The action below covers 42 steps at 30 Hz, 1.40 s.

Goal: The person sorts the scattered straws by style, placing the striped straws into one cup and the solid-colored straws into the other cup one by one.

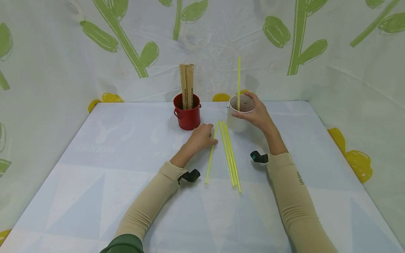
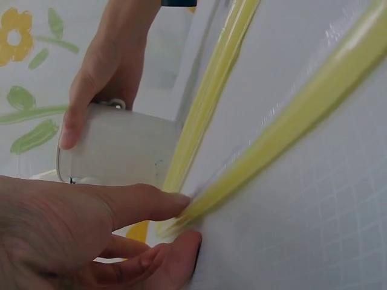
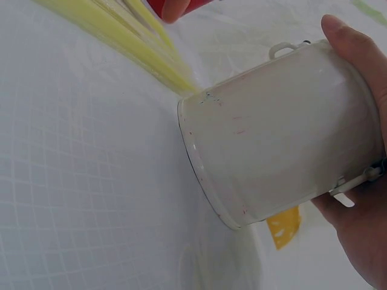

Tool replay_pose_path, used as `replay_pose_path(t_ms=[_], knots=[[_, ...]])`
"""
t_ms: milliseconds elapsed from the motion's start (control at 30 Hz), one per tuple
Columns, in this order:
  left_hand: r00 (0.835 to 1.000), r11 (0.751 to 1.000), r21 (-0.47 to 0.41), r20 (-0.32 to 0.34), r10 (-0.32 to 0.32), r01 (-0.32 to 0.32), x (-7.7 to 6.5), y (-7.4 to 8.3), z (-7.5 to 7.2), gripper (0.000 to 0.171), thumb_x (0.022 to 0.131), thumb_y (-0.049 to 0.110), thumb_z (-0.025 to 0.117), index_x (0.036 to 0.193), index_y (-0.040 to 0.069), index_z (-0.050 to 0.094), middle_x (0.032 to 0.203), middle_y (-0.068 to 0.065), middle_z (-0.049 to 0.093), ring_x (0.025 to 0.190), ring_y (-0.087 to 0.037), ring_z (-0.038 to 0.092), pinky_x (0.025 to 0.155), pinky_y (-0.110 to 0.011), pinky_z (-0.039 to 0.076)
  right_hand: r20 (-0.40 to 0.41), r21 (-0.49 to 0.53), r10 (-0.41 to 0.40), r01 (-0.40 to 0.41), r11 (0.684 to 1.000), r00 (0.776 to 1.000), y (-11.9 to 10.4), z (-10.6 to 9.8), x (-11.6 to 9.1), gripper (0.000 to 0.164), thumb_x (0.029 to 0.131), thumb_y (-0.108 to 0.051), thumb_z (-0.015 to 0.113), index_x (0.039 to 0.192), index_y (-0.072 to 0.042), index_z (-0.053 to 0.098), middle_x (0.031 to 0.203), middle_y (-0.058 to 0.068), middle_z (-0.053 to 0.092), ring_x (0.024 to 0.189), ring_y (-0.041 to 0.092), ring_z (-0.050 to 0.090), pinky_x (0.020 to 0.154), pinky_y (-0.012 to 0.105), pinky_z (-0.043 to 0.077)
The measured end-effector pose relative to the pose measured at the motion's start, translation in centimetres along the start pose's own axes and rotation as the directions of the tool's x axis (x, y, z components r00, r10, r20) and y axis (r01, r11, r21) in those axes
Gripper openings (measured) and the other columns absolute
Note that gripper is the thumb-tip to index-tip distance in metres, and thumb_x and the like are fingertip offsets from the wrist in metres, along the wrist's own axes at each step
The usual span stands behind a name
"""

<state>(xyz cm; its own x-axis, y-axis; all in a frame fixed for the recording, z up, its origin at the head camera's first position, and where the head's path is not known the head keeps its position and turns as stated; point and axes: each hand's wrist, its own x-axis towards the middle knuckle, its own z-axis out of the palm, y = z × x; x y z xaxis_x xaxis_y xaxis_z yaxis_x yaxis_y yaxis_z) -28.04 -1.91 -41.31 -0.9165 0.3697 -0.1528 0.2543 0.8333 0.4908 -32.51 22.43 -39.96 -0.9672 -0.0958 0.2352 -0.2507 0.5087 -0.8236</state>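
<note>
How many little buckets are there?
2: the red bucket, with brown packets standing in it, and the white bucket to its right, with a yellow straw in it.

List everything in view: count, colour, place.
Table: one, white and pale blue, centre
Walls: three, white with green and yellow print, around table
Red bucket: one, red, table's far side
Wrapped sticks: several, brown, in red bucket
White bucket: one, white, right of red bucket
Upright straw: one, yellow, in white bucket
Lone straw: one, yellow, on table
Straw bunch: about three straws, yellow, right of lone straw
Left hand: one, at lone straw
Right hand: one, gripping white bucket
Beige sleeves: two, beige, below hands
Green sleeve: one, green, below left beige sleeve
Wrist cameras: two, black, by beige sleeves
</note>
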Motion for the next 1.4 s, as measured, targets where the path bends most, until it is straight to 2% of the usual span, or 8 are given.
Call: replay_pose_path(t_ms=[100, 233, 467, 567, 767, 933, 1200, 1400], knots=[[1.000, 1.000, -0.023, 0.002, -0.005, 0.005, 0.01, -0.04, -0.08, 0.047, 0.088, 0.023, 0.072, 0.129, 0.005, 0.057, 0.096, -0.006, 0.060, 0.089, -0.017, 0.056, 0.071, -0.025, 0.052, 0.000, -0.001, -0.008, 0.008, 1.000, 1.000, -0.06, 0.03, 0.03, 0.095, 0.073, -0.038, 0.086, 0.148, -0.015, 0.034, 0.156, 0.006, 0.036, 0.136, 0.034, 0.040, 0.110, 0.058, 0.038], [1.000, 0.998, -0.063, 0.010, -0.006, 0.006, -0.05, -0.07, -0.10, 0.027, 0.089, 0.020, 0.071, 0.108, 0.005, 0.060, 0.090, -0.007, 0.059, 0.080, -0.017, 0.059, 0.059, -0.020, 0.052, 0.002, -0.002, -0.009, 0.009, 1.000, 1.000, -0.09, 0.07, 0.06, 0.095, 0.073, -0.038, 0.086, 0.148, -0.015, 0.034, 0.156, 0.006, 0.035, 0.137, 0.033, 0.039, 0.111, 0.058, 0.037], [0.999, 0.995, -0.095, 0.035, -0.013, 0.016, -0.18, -0.15, -0.20, 0.028, 0.087, 0.027, 0.074, 0.100, 0.008, 0.059, 0.085, -0.006, 0.061, 0.065, -0.017, 0.063, 0.056, -0.020, 0.049, 0.000, -0.004, -0.012, 0.012, 1.000, 1.000, -0.21, 0.06, 0.08, 0.095, 0.072, -0.037, 0.087, 0.148, -0.015, 0.035, 0.157, 0.005, 0.035, 0.138, 0.033, 0.039, 0.111, 0.058, 0.037], [0.999, 0.993, -0.116, 0.051, -0.018, 0.023, -0.18, -0.22, -0.30, 0.026, 0.087, 0.024, 0.074, 0.102, 0.007, 0.061, 0.086, -0.007, 0.061, 0.063, -0.016, 0.065, 0.057, -0.019, 0.051, -0.001, -0.004, -0.012, 0.012, 1.000, 1.000, -0.28, 0.01, 0.08, 0.095, 0.072, -0.037, 0.087, 0.148, -0.014, 0.035, 0.157, 0.006, 0.035, 0.138, 0.034, 0.038, 0.111, 0.059, 0.037], [0.996, 0.989, -0.143, 0.084, -0.022, 0.034, -0.10, -0.30, -0.52, 0.035, 0.088, 0.017, 0.073, 0.118, 0.004, 0.061, 0.092, -0.008, 0.060, 0.058, -0.013, 0.068, 0.056, -0.017, 0.051, -0.004, -0.015, -0.004, 0.004, 1.000, 1.000, -0.33, -0.01, 0.05, 0.096, 0.072, -0.038, 0.087, 0.148, -0.015, 0.034, 0.157, 0.007, 0.035, 0.137, 0.035, 0.039, 0.110, 0.059, 0.038], [0.994, 0.989, -0.142, 0.105, -0.023, 0.038, -0.17, -0.19, -0.62, 0.033, 0.088, 0.014, 0.072, 0.118, 0.005, 0.061, 0.093, -0.009, 0.060, 0.059, -0.012, 0.068, 0.056, -0.017, 0.053, -0.007, -0.018, -0.001, 0.001, 1.000, 1.000, -0.19, -0.01, 0.03, 0.095, 0.072, -0.038, 0.087, 0.148, -0.016, 0.034, 0.157, 0.007, 0.034, 0.137, 0.035, 0.039, 0.110, 0.060, 0.038], [0.990, 0.985, -0.150, 0.122, -0.067, 0.085, -0.21, -0.17, -0.59, 0.060, 0.087, 0.019, 0.074, 0.141, 0.009, 0.050, 0.095, -0.008, 0.062, 0.058, -0.017, 0.067, 0.057, -0.019, 0.053, -0.010, -0.023, 0.018, -0.018, 1.000, 1.000, -0.01, 0.06, 0.06, 0.097, 0.072, -0.041, 0.086, 0.149, -0.018, 0.033, 0.159, 0.003, 0.033, 0.140, 0.033, 0.036, 0.113, 0.059, 0.035], [0.992, 0.987, -0.147, 0.115, -0.049, 0.066, -0.18, -0.48, -0.51, 0.061, 0.087, 0.022, 0.074, 0.141, 0.009, 0.049, 0.095, -0.008, 0.063, 0.058, -0.017, 0.067, 0.058, -0.022, 0.055, -0.010, -0.021, 0.024, -0.024, 0.999, 1.000, 0.05, 0.17, 0.04, 0.097, 0.071, -0.042, 0.087, 0.149, -0.018, 0.034, 0.158, 0.002, 0.033, 0.141, 0.032, 0.036, 0.113, 0.059, 0.034]])
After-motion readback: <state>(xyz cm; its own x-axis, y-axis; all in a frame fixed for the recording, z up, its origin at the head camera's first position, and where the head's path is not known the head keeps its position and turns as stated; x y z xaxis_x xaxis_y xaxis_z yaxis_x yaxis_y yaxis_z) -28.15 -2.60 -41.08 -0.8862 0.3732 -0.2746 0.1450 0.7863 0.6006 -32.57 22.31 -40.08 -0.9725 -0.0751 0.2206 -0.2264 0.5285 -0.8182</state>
